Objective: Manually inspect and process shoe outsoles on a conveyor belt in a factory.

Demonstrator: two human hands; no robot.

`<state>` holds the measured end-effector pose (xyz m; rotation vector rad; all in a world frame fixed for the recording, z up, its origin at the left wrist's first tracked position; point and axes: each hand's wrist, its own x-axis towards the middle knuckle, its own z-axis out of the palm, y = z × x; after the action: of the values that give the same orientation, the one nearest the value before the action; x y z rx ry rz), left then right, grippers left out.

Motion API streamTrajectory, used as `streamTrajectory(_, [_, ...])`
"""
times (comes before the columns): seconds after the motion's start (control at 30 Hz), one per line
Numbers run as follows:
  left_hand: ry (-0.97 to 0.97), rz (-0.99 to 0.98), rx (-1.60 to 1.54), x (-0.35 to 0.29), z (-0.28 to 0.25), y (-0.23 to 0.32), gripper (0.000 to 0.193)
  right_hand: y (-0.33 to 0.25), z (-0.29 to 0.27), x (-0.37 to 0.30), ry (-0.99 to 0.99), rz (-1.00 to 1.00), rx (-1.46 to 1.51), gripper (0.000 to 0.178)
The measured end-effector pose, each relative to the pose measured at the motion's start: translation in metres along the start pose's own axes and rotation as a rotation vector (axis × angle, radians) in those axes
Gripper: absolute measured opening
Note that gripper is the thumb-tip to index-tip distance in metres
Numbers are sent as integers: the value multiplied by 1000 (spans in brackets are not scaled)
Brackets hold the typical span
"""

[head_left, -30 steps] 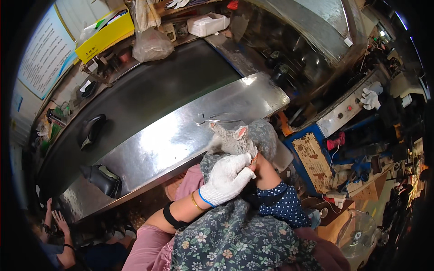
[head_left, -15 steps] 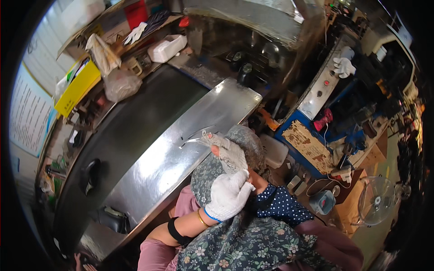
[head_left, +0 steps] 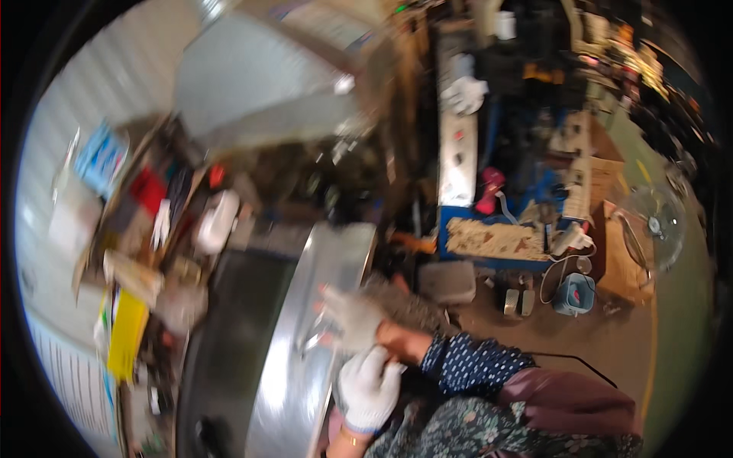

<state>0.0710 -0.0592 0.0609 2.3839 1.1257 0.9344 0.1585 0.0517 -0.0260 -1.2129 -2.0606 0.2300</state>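
1. Right hand: covered by greyish glove; held out over edge of metal bench; fingers seen spread, pinkish tips blurred.
2. Left hand: covered by white glove; placed at right wrist, beside lower end of greyish glove. Fingers curled; whether cuff cloth is pinched cannot be told (blur, overlap).
3. Thin shiny metal piece seen near right fingertips, by the bench; whether touched or held cannot be told.
4. Handling, judged: greyish glove likely light, soft, stretchy knit; not slippery, not fragile, though snagging is possible. Best gripped at the cuff, by the wrist; weak hold expected at loose fingertips.
5. Metal piece judged stiff, light, smooth; best taken mid-length.
6. Around: dotted sleeve on right forearm; dark belt surface beyond bench; pale tub on floor, beyond right forearm.
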Motion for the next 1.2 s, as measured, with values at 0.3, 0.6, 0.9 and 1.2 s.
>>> streamTrajectory(0.3, [22, 123, 305, 5, -23, -42, 38, -29, 26, 10, -620, -221, -529, 56])
streamTrajectory(0.6, [-230, 21, -230, -7, 4, -2, 18, -79, -19, 32, -783, -248, -389, 73])
streamTrajectory(0.9, [-13, -314, 330, -41, -18, -74, 28, -44, 47, 11, -789, -418, -593, 45])
streamTrajectory(1.2, [-126, -960, -1000, -42, -16, -125, 28, -65, 18, 22, -1034, -372, -537, 55])
